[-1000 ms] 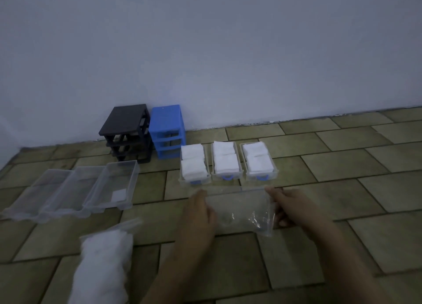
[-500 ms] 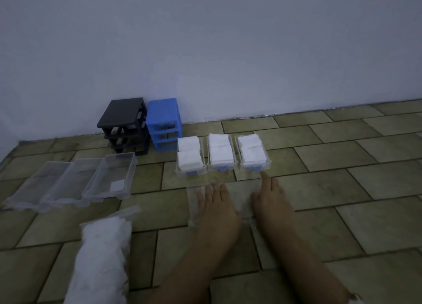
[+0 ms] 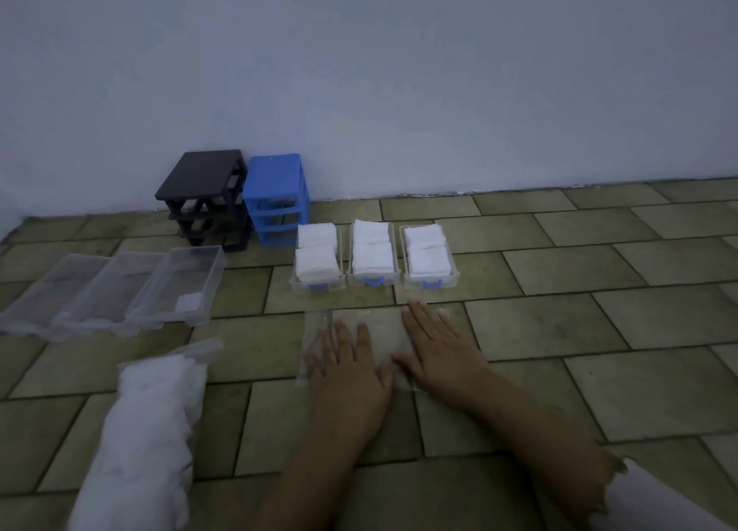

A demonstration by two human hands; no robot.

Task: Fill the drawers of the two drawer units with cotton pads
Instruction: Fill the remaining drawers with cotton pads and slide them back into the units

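Note:
My left hand (image 3: 351,367) and my right hand (image 3: 437,347) lie flat, fingers straight, pressing an empty clear plastic bag (image 3: 383,323) onto the tiled floor. Just beyond it stand three clear drawers with blue handles (image 3: 373,280), each filled with white cotton pads (image 3: 372,247). A black drawer unit (image 3: 203,195) and a blue drawer unit (image 3: 275,199) stand by the wall, their slots without drawers. Three clear drawers (image 3: 120,291) sit in a row at the left; the nearest holds one pad (image 3: 189,302). A full bag of cotton pads (image 3: 143,430) lies at the lower left.
A pale wall (image 3: 399,91) closes off the far side behind the units. The tiled floor (image 3: 599,291) stretches to the right. A white sleeve edge (image 3: 655,498) shows at the lower right corner.
A second ago both hands held the empty bag up by its sides. They have laid it on the floor and now press it flat with open palms.

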